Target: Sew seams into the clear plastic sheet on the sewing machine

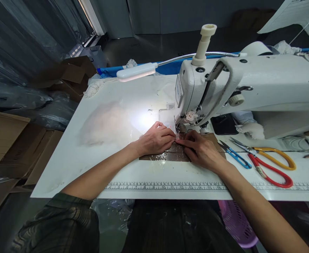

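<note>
Left hand [157, 140]: fingers bunched; pinch hidden, can't tell.
Right hand [200, 148]: index extended; pinch unclear.
Small pale fabric [177, 136]: between both hands' fingertips, apparently steadied beneath white metal sewing machine [190, 84].

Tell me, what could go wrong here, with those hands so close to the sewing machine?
A fingertip might get caught: the left hand and right hand meet right at the stitching end of the sewing machine.

The right hand could also brush the blue snips, whose points lie close by, or bump the scissors just beyond them.
</note>
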Available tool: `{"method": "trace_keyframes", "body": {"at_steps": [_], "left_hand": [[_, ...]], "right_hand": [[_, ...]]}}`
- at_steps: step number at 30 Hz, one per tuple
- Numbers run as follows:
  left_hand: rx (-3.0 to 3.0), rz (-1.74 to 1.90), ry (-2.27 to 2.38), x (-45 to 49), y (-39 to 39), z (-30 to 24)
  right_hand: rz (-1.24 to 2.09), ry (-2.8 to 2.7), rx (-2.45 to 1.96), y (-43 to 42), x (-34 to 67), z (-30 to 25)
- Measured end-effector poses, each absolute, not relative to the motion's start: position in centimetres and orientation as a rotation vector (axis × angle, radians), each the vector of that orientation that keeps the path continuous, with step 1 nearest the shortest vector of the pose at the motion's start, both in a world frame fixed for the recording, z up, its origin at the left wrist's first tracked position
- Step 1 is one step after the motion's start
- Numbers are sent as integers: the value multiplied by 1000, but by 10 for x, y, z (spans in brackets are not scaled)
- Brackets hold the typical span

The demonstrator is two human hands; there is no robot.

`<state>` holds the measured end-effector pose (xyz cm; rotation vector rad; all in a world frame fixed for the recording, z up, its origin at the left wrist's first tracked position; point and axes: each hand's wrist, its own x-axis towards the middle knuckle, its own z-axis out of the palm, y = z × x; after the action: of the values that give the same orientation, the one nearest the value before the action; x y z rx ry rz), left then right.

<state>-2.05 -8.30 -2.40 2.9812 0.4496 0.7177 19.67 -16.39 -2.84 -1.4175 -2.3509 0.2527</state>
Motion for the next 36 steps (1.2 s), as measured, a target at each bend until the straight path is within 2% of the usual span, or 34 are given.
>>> {"method": "trace_keyframes", "body": {"at_steps": [8, 15, 23, 36], "left_hand": [[2940, 722, 429, -22, -84, -20], [2916, 610, 419, -25, -84, -17], [2928, 633, 367, -26, -84, -16], [2963, 662, 360, -26, -85, -16]], "right_hand": [[292, -2344, -1418, -165, 196, -27], [540, -2139, -1412, -153, 208, -19], [291, -2259, -1501, -154, 205, -29], [418, -2190, -1464, -155, 206, -31]]}}
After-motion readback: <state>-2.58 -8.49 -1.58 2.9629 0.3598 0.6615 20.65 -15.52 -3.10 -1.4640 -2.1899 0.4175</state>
